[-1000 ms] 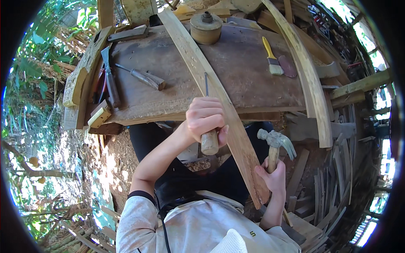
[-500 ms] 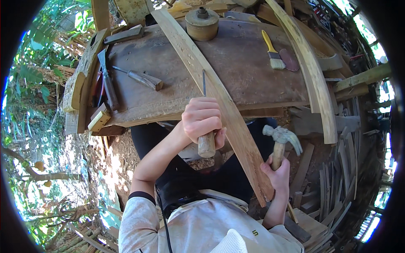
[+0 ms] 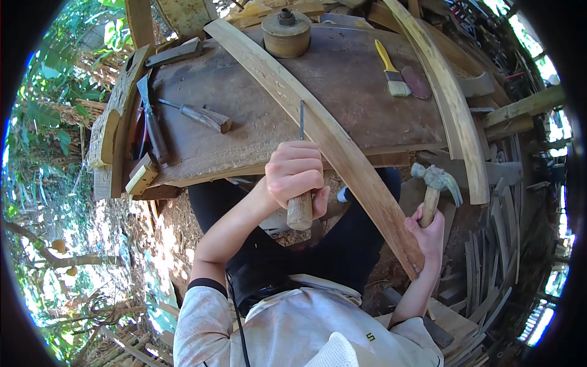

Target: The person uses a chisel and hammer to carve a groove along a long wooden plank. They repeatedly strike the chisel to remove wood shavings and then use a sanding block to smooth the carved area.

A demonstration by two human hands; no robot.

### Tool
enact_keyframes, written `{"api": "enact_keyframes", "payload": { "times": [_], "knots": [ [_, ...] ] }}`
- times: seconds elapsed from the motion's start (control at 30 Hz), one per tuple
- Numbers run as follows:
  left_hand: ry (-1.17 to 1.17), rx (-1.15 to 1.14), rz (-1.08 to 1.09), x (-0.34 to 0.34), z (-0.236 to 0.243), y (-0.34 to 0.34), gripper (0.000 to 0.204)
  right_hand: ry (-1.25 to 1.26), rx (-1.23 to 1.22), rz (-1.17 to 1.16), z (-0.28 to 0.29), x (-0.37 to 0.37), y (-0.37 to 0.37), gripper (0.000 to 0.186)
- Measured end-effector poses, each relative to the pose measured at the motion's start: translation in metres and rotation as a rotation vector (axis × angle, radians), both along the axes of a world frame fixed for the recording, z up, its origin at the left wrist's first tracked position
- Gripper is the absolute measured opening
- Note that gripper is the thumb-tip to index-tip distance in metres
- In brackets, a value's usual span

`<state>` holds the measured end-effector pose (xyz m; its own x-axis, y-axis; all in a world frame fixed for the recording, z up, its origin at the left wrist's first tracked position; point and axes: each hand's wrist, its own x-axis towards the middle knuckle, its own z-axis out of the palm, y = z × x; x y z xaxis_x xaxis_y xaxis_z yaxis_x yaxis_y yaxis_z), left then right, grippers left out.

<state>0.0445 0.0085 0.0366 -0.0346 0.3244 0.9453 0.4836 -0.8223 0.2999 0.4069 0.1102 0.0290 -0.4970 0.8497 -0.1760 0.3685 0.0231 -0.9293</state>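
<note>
My left hand [image 3: 295, 174] is closed around a chisel [image 3: 299, 212], its wooden handle butt showing below the fist. The thin metal blade points away from me, its tip over the long plank [image 3: 333, 137]. Whether the tip touches the wood I cannot tell. That pale plank lies slantwise across the workbench [image 3: 257, 128], its near end hanging over my right leg, close to my right forearm. My right hand [image 3: 429, 235] grips a claw hammer [image 3: 435, 178] by its wooden handle, head up, to the right of the plank.
A wood-handled tool [image 3: 195, 115] and a flat-bladed tool [image 3: 156, 125] lie on the bench's left. A round container [image 3: 286, 35] stands at the back. Right of it are a yellow-handled brush [image 3: 391, 70] and a curved wooden strip [image 3: 455, 110]. Wood offcuts [image 3: 483, 257] crowd the right.
The plank has turned, its near end shifting right and its far end left. My right hand and the hammer have moved right and slightly up. My left hand has barely moved.
</note>
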Motion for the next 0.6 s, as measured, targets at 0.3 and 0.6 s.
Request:
{"api": "enact_keyframes", "payload": {
  "times": [0.3, 0.6],
  "knots": [
    [0.003, -0.013, 0.003, 0.0008, 0.0031, -0.0020, 0.020, -0.025, -0.010, 0.027, -0.0016, 0.0018, 0.0082, 0.042],
    [0.012, 0.008, 0.002, 0.0041, 0.0032, -0.0004, 0.020, -0.041, -0.013, 0.026, -0.0047, 0.0009, 0.0025, 0.044]
  ]
}}
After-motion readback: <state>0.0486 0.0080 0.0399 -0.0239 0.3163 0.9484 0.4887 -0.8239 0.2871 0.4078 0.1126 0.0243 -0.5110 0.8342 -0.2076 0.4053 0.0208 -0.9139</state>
